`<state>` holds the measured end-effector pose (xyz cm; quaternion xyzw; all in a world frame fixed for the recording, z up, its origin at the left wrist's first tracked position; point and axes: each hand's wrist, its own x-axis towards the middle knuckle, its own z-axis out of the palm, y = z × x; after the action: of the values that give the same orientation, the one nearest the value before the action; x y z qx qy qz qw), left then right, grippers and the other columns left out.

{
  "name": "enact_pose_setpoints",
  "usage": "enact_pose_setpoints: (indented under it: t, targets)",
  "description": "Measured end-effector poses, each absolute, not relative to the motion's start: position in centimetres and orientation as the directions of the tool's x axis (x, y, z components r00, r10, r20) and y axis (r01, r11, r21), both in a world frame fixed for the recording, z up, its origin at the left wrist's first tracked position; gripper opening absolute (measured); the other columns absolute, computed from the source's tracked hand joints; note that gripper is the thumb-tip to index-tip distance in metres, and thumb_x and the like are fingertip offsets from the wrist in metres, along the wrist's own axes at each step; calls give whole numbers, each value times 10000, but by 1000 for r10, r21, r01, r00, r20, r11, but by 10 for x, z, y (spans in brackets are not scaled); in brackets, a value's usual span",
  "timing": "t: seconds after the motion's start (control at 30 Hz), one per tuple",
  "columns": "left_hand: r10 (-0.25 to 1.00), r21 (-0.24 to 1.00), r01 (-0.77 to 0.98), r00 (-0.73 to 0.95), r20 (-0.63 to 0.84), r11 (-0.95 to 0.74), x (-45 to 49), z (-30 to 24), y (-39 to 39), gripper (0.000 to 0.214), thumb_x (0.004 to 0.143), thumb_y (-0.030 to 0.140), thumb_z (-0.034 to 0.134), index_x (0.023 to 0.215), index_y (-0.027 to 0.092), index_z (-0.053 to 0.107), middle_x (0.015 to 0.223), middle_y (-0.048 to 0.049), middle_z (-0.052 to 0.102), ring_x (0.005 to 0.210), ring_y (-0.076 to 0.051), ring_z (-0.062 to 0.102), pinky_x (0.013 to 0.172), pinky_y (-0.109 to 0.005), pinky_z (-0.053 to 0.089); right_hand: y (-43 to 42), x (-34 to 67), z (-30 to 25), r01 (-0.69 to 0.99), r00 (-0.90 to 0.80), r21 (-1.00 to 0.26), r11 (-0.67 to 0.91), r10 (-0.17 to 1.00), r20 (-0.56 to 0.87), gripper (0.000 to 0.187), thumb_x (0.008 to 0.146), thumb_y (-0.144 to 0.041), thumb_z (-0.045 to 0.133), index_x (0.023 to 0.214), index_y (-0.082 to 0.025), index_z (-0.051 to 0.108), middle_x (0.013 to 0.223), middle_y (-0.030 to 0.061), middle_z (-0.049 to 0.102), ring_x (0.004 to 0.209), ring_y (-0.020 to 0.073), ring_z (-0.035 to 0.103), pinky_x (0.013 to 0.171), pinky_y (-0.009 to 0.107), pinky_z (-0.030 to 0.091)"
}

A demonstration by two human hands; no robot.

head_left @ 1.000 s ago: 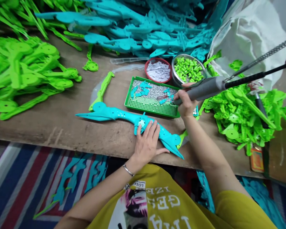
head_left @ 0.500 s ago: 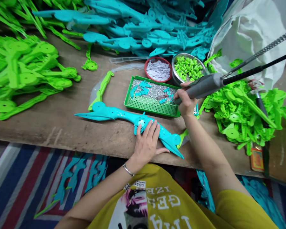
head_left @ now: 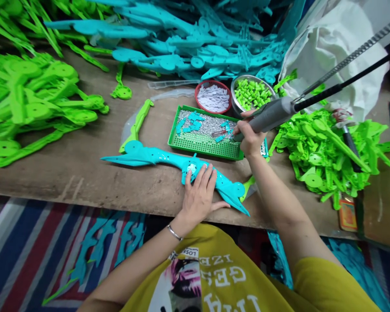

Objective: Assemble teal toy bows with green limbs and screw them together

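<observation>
A long teal plastic toy piece (head_left: 156, 157) lies along the front of the wooden table. My left hand (head_left: 199, 195) rests flat on its middle, fingers stretched out over a round hub. My right hand (head_left: 251, 138) is wrapped round the grey handle of a powered screwdriver (head_left: 273, 116), whose tip dips into the right end of a green tray (head_left: 201, 147). The tray holds small silvery screws and several small teal bits. A black cable and a coiled spring lead from the tool up to the right.
A red bowl (head_left: 214, 97) of white pieces and a metal bowl (head_left: 251, 92) of green bits stand behind the tray. Green plastic parts are heaped at left (head_left: 35, 99) and right (head_left: 325, 147), teal ones (head_left: 195, 39) at the back. A white sack (head_left: 334, 52) sits far right.
The view has shifted slightly. My right hand and the screwdriver edged a little left over the tray. My left hand stays on the teal piece.
</observation>
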<state>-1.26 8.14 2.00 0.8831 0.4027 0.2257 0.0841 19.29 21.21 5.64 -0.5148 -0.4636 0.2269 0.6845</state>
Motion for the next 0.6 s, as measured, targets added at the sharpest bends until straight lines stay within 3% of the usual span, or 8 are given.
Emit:
enact_pose_setpoints:
  t: [0.17,0.3,0.4,0.6]
  targets:
    - [742,339,661,579,337,-670,-12,18,82,991,824,795,567,1505,84,450,1511,-240,517,1421,-386,468,1251,-580,27,177,189,94,78,455,-893,444,781,428,288,749,-479,766,840,-281,577,510,-80,503,423,137,522,487,321,484]
    - [747,366,651,581,322,-664,-12,17,82,1032,798,802,596,1523,89,420,1521,-244,503,1434,-390,451,1244,-589,29,117,185,118,24,339,-908,418,851,401,235,774,-401,764,930,-301,619,509,-74,522,406,148,509,435,324,465]
    - [749,376,647,584,314,-663,-12,18,82,1021,802,803,590,1519,95,424,1523,-242,502,1436,-388,450,1244,-585,21,78,183,117,11,279,-928,373,890,361,206,801,-329,738,978,-297,637,528,-63,553,430,158,538,448,333,477]
    - [748,374,648,583,317,-663,-11,19,82,1025,795,811,589,1513,96,434,1527,-248,494,1433,-396,453,1245,-577,2,50,181,95,-9,317,-956,292,908,274,202,836,-272,710,1009,-278,605,586,-59,595,506,170,582,522,343,505]
